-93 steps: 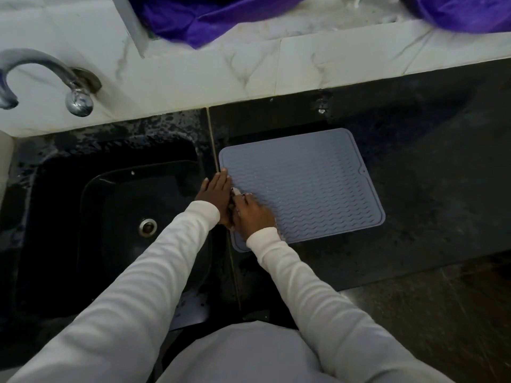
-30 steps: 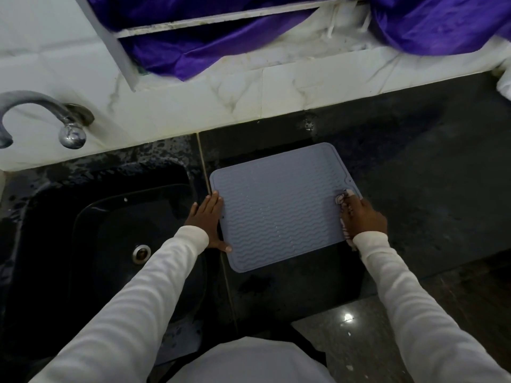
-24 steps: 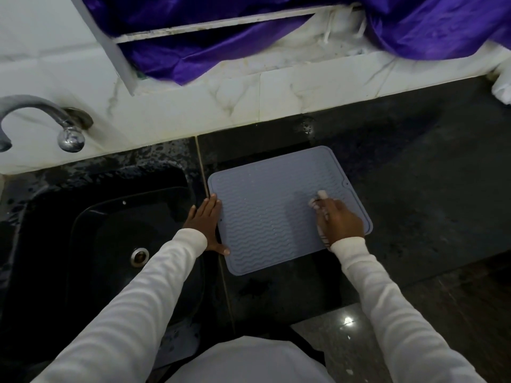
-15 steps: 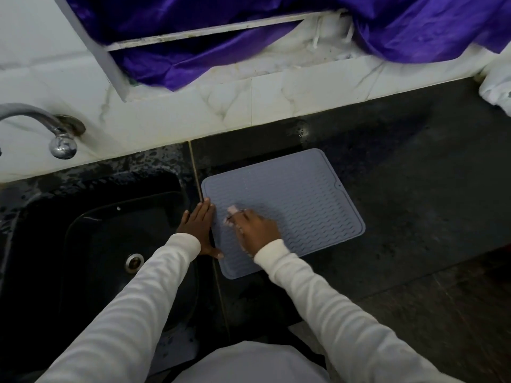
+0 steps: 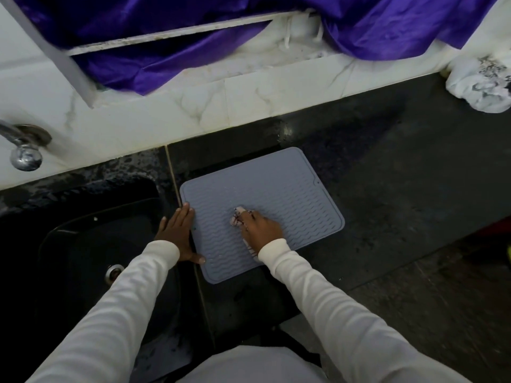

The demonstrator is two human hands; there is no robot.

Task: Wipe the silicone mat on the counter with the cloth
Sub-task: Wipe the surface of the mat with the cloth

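A grey ribbed silicone mat (image 5: 279, 189) lies flat on the dark counter (image 5: 401, 172), just right of the sink. My right hand (image 5: 261, 228) grips a small bunched cloth (image 5: 237, 218), white with dark markings, and presses it on the mat's middle. Most of the cloth is hidden under the hand; only its front end and a strip by the wrist show. My left hand (image 5: 177, 233) lies flat with straight fingers along the mat's left edge, thumb tip touching the mat.
A black sink (image 5: 91, 244) with a metal drain (image 5: 114, 272) sits left of the mat. A chrome tap (image 5: 23, 150) juts from the marble wall. Purple fabric (image 5: 171, 51) hangs over the ledge behind. A crumpled white cloth (image 5: 481, 84) lies at the far right.
My right hand swept the cloth from the mat's right edge to its left side, then back toward the middle. My left hand stayed on the left edge.
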